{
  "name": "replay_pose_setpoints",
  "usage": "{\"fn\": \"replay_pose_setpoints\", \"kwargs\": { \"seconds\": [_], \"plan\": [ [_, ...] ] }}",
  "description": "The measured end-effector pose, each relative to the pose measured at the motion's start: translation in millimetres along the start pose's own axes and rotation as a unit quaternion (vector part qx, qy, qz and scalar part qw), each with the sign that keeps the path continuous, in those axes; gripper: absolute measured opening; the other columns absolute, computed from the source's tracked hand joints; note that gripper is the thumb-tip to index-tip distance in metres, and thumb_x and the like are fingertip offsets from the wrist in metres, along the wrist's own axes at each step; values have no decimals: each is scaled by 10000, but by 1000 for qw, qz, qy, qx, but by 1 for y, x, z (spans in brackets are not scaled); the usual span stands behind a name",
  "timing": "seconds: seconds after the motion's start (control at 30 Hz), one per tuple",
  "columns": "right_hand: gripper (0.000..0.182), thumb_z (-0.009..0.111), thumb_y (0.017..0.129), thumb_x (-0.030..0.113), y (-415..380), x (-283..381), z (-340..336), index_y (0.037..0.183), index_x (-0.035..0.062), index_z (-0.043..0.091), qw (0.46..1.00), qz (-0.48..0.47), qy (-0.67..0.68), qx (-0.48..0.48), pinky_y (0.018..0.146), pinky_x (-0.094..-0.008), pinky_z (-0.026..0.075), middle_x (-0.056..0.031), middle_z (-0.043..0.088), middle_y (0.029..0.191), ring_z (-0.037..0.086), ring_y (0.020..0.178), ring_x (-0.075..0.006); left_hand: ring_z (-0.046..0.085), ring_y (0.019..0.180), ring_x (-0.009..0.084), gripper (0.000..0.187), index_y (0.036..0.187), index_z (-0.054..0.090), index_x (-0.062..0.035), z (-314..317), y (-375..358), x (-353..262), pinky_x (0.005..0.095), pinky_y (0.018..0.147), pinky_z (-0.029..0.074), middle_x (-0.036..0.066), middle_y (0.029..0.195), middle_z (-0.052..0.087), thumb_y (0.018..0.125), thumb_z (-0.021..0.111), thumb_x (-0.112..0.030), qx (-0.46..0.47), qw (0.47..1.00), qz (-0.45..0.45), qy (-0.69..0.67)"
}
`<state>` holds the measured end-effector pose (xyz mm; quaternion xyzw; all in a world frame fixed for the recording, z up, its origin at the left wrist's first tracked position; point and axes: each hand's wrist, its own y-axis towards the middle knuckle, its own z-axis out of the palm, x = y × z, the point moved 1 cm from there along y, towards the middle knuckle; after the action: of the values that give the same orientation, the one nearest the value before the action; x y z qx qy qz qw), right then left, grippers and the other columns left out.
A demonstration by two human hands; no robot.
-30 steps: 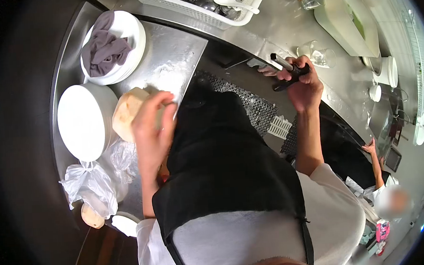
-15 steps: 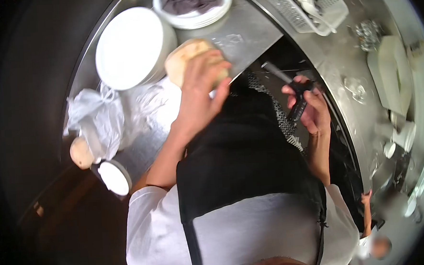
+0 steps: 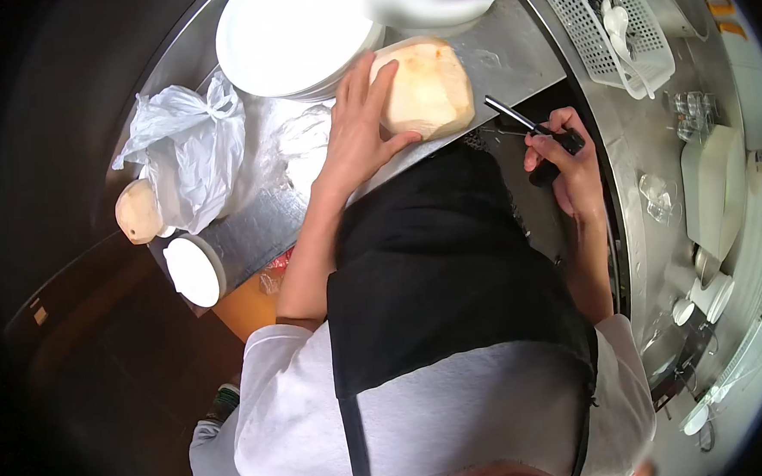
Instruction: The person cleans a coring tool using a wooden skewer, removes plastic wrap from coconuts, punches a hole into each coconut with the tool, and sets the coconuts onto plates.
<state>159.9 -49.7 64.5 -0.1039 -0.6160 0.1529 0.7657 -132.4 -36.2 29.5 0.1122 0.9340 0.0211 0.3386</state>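
Observation:
A large, pale, peeled root vegetable [image 3: 427, 89] sits on the steel counter near its front edge. My left hand [image 3: 360, 127] grips its left side, with the thumb along the near edge and the fingers against the upper left. In my right hand [image 3: 566, 155] is a peeler [image 3: 544, 135] with a black handle and a slim metal head pointing up and left. The peeler is held over the gap right of the counter, apart from the vegetable.
A stack of white plates [image 3: 297, 40] stands behind my left hand. A tied plastic bag [image 3: 195, 149], another pale round vegetable [image 3: 138, 212] and a white lidded tub [image 3: 195, 269] are at left. A basket of utensils [image 3: 607, 32] rests on the right counter [image 3: 632, 182].
The view has shifted. My left hand has slid from the top of the vegetable to its left side, exposing more of it. The peeler has tilted in my right hand and stays held.

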Motion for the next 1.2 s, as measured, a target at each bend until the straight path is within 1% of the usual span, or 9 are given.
{"fn": "replay_pose_setpoints", "kwargs": {
  "seconds": [0.23,0.27,0.37,0.4,0.6,0.7,0.87,0.97,1.2],
  "plan": [
    [269,667,906,79,24,-56,44,1130,-6,543,984,-100,-91,-118,738,-239,510,-91,646,1005,630,872,-117,438,1174,383,829,1331,444,-5,9,-15,-29,461,1013,374,214,1302,440,695,846,-353,-92,992,-88,-10],
    [266,670,902,80,33,-61,43,1125,-7,554,969,-155,-152,-120,767,-246,505,-87,657,1011,625,885,-115,575,1054,322,624,1281,492,31,4,-20,-26,393,909,466,211,1197,560,817,767,-282,-106,993,-55,8],
    [274,667,896,83,67,-56,41,1133,-7,564,963,-175,-180,-95,827,-261,492,-83,682,1017,625,905,-120,674,802,220,392,1219,553,54,-23,-23,-20,319,731,522,169,997,674,923,632,-190,33,932,-267,-242],
    [280,664,895,85,74,-51,41,1140,-6,564,971,-156,-164,-81,842,-265,488,-82,689,1017,628,909,-123,664,617,142,292,1164,593,68,-19,-23,-13,273,613,515,126,860,711,968,534,-140,-2,953,-207,-223],
    [322,650,898,42,61,2,37,1202,-22,563,973,-62,-221,-16,669,-211,490,-69,668,957,627,748,-104,553,1178,310,351,1220,578,-17,7,11,11,371,967,440,207,1217,592,925,613,-204,-118,989,32,-78],
    [296,662,868,27,24,21,43,1157,7,603,953,-69,-296,20,632,-201,444,-21,628,850,574,689,-82,482,1243,347,443,1272,537,-22,29,28,17,387,1042,375,209,1326,512,913,634,-262,-71,985,26,-157],
    [246,696,804,62,-11,26,55,1040,22,639,894,-152,-410,100,764,-324,526,-128,694,874,705,838,-206,507,1186,341,526,1286,527,-23,31,18,7,390,1017,394,193,1278,520,875,680,-313,-98,983,-29,-154],
    [198,701,801,85,-15,19,62,970,41,607,857,-163,-477,109,690,-360,530,-151,675,844,677,773,-327,524,1120,328,568,1266,532,-17,25,15,7,392,982,413,193,1213,530,845,715,-351,-84,987,-78,-112],
    [203,699,806,88,-11,23,70,966,62,577,829,-168,-520,122,641,-391,520,-134,662,805,660,730,-338,528,1105,260,653,1272,494,8,25,18,17,368,950,440,182,1196,520,816,756,-378,-42,974,-104,-197]
  ]
}}
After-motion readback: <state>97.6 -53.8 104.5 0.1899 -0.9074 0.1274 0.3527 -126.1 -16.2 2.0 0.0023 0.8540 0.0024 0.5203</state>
